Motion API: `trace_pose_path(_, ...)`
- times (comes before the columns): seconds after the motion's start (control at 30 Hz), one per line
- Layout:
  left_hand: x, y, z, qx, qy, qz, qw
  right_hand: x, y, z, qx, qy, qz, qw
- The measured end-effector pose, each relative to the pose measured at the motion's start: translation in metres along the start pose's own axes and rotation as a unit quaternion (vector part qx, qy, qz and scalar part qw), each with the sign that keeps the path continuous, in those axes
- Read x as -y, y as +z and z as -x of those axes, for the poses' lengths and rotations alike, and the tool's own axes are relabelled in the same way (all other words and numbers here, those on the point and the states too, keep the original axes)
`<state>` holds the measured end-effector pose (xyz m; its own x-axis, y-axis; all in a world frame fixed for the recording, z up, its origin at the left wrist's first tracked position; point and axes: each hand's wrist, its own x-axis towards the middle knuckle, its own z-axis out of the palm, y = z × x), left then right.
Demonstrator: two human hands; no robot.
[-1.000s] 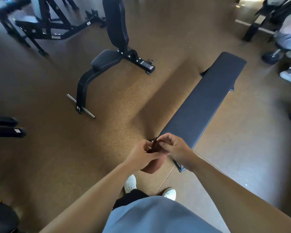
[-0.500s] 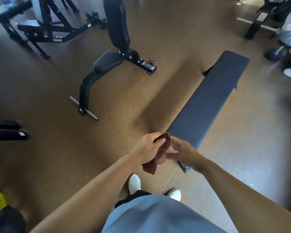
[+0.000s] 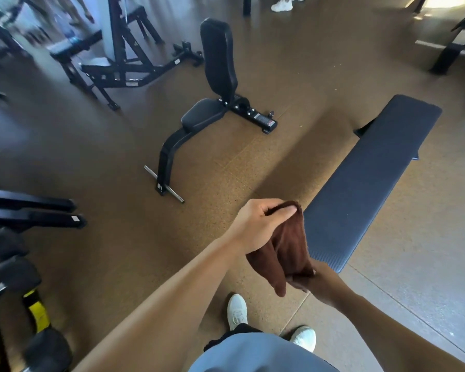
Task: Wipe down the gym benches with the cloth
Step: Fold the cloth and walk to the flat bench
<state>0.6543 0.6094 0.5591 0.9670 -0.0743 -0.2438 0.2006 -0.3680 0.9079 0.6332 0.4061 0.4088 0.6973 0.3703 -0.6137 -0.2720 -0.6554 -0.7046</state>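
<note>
While the person stands at the near end of the flat bench, the left hand [image 3: 255,226] holds the top edge of the brown cloth [image 3: 286,251], thumb pressed against the curled fingers [image 3: 279,210] so that they pinch the fabric. From those fingers the cloth hangs down in folds to the right hand [image 3: 306,280], which is mostly hidden behind the fabric; its fingers seem to grip the lower part of the cloth, but how they lie cannot be told. One corner of the cloth droops below the right hand. The cloth is in the air between the two hands and touches no bench. The flat bench [image 3: 365,181], with its dark blue padded worktop, lies just beyond and to the right of the fingers and runs away from them at a slant. Farther off, up and to the left of the left hand's fingers, stands an upright seat bench [image 3: 215,84] with a black pad and back. Black machine frames [image 3: 118,60] stand beyond it. Below the hands, two white shoes [image 3: 236,311] rest on the brown speckled floor [image 3: 118,251].
</note>
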Motion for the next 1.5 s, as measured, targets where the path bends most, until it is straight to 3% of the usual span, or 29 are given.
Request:
trace_pose_path(0.17, 0.040, -0.022, -0.014, -0.153, -0.095, -0.079, 0.981, -0.005, -0.014, 0.008, 0.000, 0.032, -0.025, 0.999)
trace_pose_path(0.3, 0.069, -0.032, -0.017, -0.203, -0.164, -0.078, 0.962, -0.009, -0.028, 0.014, 0.005, 0.038, 0.027, 0.999)
trace_pose_path(0.4, 0.077, -0.032, -0.019, -0.214, -0.177, -0.069, 0.958, -0.011, -0.033, 0.015, -0.043, 0.062, -0.048, 0.996)
trace_pose_path(0.47, 0.079, -0.030, -0.021, -0.211, -0.171, -0.078, 0.959, -0.006, -0.036, 0.016, -0.078, 0.050, -0.174, 0.980)
trace_pose_path(0.6, 0.082, -0.024, -0.023, -0.206, -0.172, -0.056, 0.962, 0.020, -0.041, 0.018, -0.146, 0.036, -0.411, 0.899)
trace_pose_path(0.7, 0.084, -0.017, -0.024, -0.174, -0.167, -0.043, 0.969, 0.029, -0.038, 0.005, -0.247, 0.101, -0.387, 0.883)
trace_pose_path(0.77, 0.084, -0.009, -0.025, -0.137, -0.159, -0.041, 0.977, 0.036, -0.032, -0.001, -0.271, 0.136, -0.358, 0.883)
trace_pose_path(0.97, 0.077, 0.019, -0.019, -0.026, -0.084, -0.126, 0.988, 0.075, 0.000, -0.012, -0.208, 0.149, -0.303, 0.918)
trace_pose_path(1.07, 0.076, 0.026, -0.021, 0.009, -0.069, -0.119, 0.990, 0.094, 0.009, -0.014, -0.178, 0.131, -0.286, 0.932)
trace_pose_path(1.17, 0.073, 0.019, -0.026, 0.013, -0.134, -0.070, 0.988, 0.105, 0.008, -0.013, -0.160, 0.116, -0.300, 0.933)
trace_pose_path(1.37, 0.075, -0.008, -0.034, 0.091, -0.235, 0.193, 0.948, 0.103, 0.006, -0.018, -0.141, 0.079, -0.299, 0.940)
trace_pose_path(1.43, 0.086, -0.015, -0.040, 0.046, -0.253, 0.189, 0.948, 0.099, 0.006, -0.020, -0.137, 0.102, -0.335, 0.927)
trace_pose_path(1.5, 0.110, -0.021, -0.048, -0.003, -0.275, 0.118, 0.954, 0.091, 0.006, -0.021, -0.118, 0.125, -0.417, 0.892)
